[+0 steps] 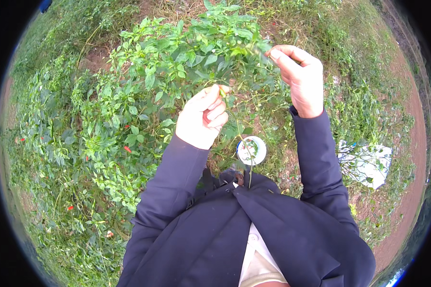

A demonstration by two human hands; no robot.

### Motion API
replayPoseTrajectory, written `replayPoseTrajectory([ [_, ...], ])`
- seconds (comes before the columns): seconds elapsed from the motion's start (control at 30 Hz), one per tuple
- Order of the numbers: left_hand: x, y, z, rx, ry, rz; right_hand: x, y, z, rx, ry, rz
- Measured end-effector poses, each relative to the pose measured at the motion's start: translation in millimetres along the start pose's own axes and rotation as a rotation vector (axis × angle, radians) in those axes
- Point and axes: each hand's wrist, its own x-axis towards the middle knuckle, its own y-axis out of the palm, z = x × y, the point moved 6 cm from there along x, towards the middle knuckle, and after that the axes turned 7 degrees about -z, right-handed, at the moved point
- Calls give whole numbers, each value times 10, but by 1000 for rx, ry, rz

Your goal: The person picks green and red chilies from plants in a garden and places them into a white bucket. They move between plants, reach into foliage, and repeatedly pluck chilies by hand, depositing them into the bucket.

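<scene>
My left hand [203, 117] is closed in a pinch, thumb against forefinger, on a green stem [222, 92]. From there a long thin stalk runs down past the bucket toward my jacket. Higher and to the right, my right hand [301, 79] pinches with thumb and forefinger beside a blurred leafy tip. What it holds is too small and smeared to name. Just beyond both hands stands a bushy green plant [177, 52] with pointed leaves, like a chili pepper plant. A white bucket [260, 158] with some green and red bits in it sits below, between my forearms.
Dense green plants spread on the left, with small red pods such as one red pod [127, 149] among the leaves. A white sheet or bag [376, 167] lies on the ground at right, partly behind twigs. Bare brown soil [400, 210] edges the far right.
</scene>
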Motion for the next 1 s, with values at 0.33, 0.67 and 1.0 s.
replayPoseTrajectory([
  [0.33, -497, -191, 339, -38, -75, -339, -1193, 628, 135, -328, -354, 236],
  [0.67, -1026, -550, 803, 64, -220, -545, -1816, 559, -137, -349, -239, 220],
  [1.0, -1518, -666, 1467, 187, -419, -530, -2549, -181, -875, -284, -2, 46],
])
